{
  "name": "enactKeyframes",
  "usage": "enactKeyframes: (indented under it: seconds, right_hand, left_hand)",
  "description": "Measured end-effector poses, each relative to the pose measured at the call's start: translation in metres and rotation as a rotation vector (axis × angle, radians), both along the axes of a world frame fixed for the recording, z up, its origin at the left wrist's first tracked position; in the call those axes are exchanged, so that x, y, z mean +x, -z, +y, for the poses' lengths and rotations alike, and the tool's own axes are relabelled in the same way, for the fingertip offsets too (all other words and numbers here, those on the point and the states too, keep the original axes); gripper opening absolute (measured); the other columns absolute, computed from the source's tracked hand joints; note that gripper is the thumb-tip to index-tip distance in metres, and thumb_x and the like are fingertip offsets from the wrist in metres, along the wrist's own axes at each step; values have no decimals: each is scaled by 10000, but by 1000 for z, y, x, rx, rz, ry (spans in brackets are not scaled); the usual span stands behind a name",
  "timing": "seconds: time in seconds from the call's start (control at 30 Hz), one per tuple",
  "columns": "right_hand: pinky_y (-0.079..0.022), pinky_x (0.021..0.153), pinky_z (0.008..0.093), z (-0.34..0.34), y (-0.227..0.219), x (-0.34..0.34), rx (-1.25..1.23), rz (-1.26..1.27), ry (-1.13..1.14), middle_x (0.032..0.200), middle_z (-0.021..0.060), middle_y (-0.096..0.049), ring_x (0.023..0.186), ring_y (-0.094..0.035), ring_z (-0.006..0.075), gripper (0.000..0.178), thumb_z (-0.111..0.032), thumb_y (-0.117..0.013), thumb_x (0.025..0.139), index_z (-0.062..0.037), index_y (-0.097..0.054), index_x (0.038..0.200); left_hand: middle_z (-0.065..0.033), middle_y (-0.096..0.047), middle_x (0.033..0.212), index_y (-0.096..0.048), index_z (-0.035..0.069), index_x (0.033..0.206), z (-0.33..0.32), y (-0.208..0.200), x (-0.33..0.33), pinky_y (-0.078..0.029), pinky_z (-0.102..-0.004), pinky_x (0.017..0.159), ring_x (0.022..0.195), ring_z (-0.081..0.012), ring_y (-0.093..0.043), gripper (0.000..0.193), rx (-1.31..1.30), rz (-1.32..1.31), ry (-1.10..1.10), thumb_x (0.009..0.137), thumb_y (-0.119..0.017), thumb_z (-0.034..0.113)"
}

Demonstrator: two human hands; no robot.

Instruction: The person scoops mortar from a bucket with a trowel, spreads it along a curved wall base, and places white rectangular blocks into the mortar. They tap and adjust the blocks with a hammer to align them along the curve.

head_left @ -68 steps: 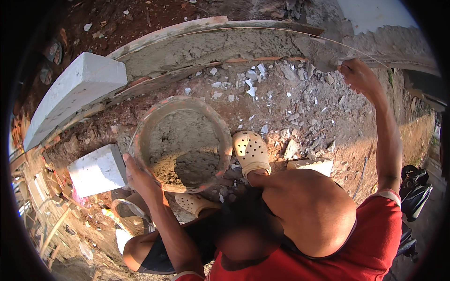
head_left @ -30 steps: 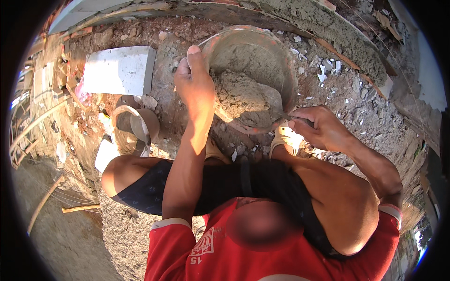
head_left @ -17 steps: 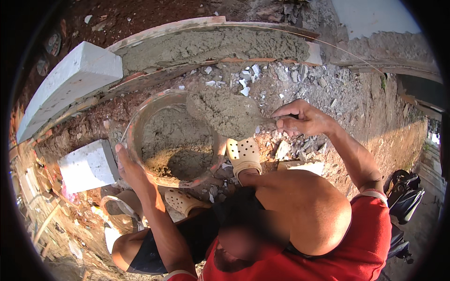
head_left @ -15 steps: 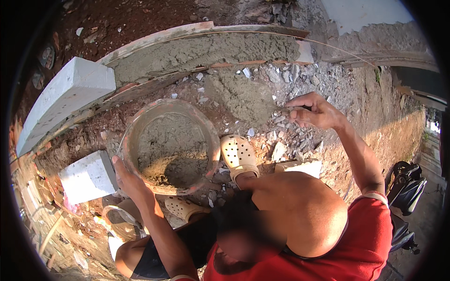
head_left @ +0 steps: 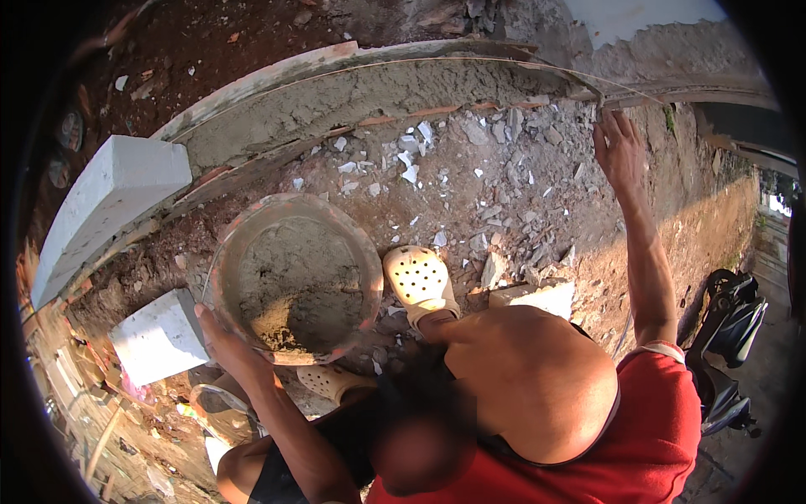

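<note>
My right hand (head_left: 620,151) is stretched to the far right, its fingers closed on the handle of a trowel (head_left: 579,78). The trowel's dark shank reaches to the right end of a grey mortar bed (head_left: 361,97) on a low wall; its blade is hard to make out there. My left hand (head_left: 228,340) grips the near-left rim of a round tub (head_left: 372,281), its fingers partly hidden. Wet mortar (head_left: 298,260) lies inside the tub. At the mortar bed's left end stands a white block (head_left: 109,202).
A taut string (head_left: 395,61) runs along the wall. Another white block (head_left: 159,336) lies left of the tub, above a bucket (head_left: 222,412). Broken chips (head_left: 504,181) cover the soil. My cream clog (head_left: 416,277) is beside the tub; a parked motorbike (head_left: 726,344) stands right.
My right hand has swung up and right with the trowel, from over the rubble to the wall. The mortar load seen on the trowel is no longer over the rubble. My left hand stays at the rim.
</note>
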State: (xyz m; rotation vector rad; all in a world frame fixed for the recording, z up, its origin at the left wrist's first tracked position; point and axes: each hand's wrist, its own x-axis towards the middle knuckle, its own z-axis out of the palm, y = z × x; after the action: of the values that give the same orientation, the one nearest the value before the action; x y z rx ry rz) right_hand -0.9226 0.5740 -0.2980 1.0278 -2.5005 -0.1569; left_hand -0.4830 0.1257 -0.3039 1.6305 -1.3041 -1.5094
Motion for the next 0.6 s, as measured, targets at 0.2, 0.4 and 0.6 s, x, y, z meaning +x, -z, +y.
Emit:
enactKeyframes:
  seconds: [0.2, 0.4, 0.6]
  right_hand:
    - [-558, 632, 398, 8, -13, 45, -194, -525, 427, 985, 110, -718, 721, -678, 261, 298, -214, -577, 1033, -6, -706, 1203]
    - [-482, 474, 277, -25, 3, 62, -638, -1122, 704, 841, 47, -684, 592, -596, 80, 336, -261, -505, 1068, -20, -704, 1192]
    - [-493, 464, 281, -28, -31, 42, -416, -1123, 722, 809, 40, -663, 570, -584, 94, 321, -288, -497, 1091, -21, -675, 1114]
  left_hand:
    - [-179, -560, 1421, -486, -64, 1489, -2, -4, -5, -423, -391, 1088, 1235, -279, -557, 722, 51, -31, -26, 1078, -504, 529]
    - [-167, -574, 1394, -503, -61, 1471, -2, -2, 1, -422, -387, 1078, 1225, -254, -557, 715, 39, -87, -34, 1074, -517, 533]
    - [-153, -610, 1327, -546, -70, 1411, -13, 15, 21, -461, -368, 1025, 1177, -242, -592, 677, -166, -231, 125, 1069, -552, 515]
